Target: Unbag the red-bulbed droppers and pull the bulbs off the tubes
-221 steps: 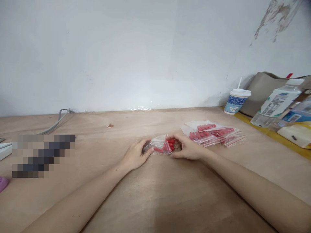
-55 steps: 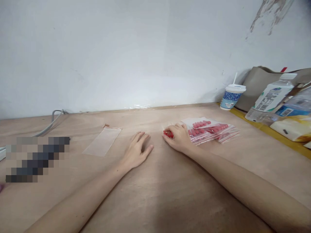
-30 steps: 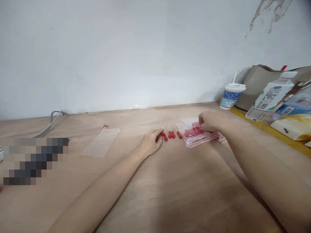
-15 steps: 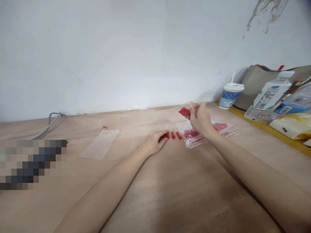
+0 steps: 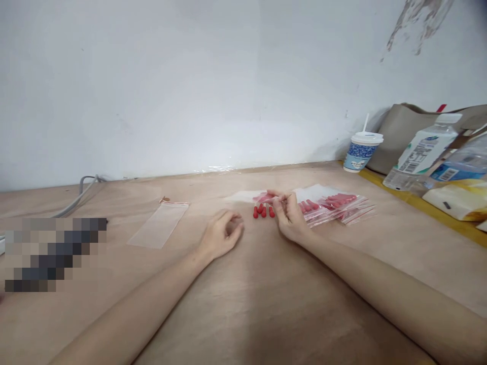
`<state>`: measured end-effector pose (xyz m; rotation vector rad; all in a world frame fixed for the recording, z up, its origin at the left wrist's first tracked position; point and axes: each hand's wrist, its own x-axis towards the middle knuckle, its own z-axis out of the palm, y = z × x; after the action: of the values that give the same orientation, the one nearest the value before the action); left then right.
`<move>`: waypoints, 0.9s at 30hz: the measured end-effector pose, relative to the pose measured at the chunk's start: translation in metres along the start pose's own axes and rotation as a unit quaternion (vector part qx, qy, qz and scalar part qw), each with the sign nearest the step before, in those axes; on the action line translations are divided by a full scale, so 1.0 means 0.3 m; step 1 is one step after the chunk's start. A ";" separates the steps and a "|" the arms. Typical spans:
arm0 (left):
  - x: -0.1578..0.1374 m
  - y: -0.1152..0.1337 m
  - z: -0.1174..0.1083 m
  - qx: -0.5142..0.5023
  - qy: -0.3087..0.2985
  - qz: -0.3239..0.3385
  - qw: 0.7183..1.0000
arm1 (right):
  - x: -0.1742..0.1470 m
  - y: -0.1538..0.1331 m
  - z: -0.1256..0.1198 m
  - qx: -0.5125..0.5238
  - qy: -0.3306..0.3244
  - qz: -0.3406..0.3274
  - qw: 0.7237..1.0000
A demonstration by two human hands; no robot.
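right hand [image 5: 289, 219] pinched one small bag [image 5: 266, 197], three red-tipped droppers [image 5: 262, 211] lay loose beside it, left hand [image 5: 220, 238] rested half-curled, empty, one flat bag [image 5: 159, 226] apart

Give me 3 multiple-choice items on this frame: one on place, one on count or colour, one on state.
1. Where does the empty clear bag lie?
A. left of the left hand
B. on the stack of filled bags
C. beside the cup

2. What colour are the bulbs of the loose droppers on the table?
A. blue
B. red
C. green

3. How is the left hand?
A. lifted, gripping a bottle
B. pressed flat on the empty bag
C. resting on the table, fingers curled, holding nothing

Answers:
1 A: the bag lies flat, apart from the hand, on its left.
2 B: the bulbs between the hands are red.
3 C: it lies on the wood with nothing in it, while the right hand pinches a small bag by the droppers.
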<state>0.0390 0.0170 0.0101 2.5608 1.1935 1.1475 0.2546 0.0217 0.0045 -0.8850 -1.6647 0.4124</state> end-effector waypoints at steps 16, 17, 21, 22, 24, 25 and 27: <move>-0.112 -0.013 -0.152 0.007 -0.186 0.024 0.982 | -0.037 -0.042 -0.003 -0.155 -0.206 -0.112 0.960; -0.114 -0.012 -0.152 0.002 -0.187 0.019 0.982 | -0.038 -0.039 -0.004 -0.166 -0.202 -0.111 0.959; -0.100 0.004 -0.155 -0.005 -0.153 -0.008 0.988 | -0.043 -0.037 0.001 -0.199 -0.207 -0.130 0.949; -0.088 0.012 -0.154 -0.005 -0.139 -0.008 0.990 | -0.044 -0.036 0.003 -0.202 -0.209 -0.138 0.947; -0.055 0.028 -0.145 -0.008 -0.122 0.010 0.992 | -0.047 -0.035 0.007 -0.203 -0.207 -0.157 0.944; -0.037 0.037 -0.135 -0.013 -0.123 0.024 0.992 | -0.049 -0.034 0.007 -0.202 -0.203 -0.167 0.943; -0.007 0.053 -0.109 -0.032 -0.137 0.046 0.989 | -0.051 -0.031 0.007 -0.199 -0.193 -0.189 0.942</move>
<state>0.0263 -0.0024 0.0381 2.6388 0.9701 0.7995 0.2505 0.0049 -0.0002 -0.7754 -2.2801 -0.0263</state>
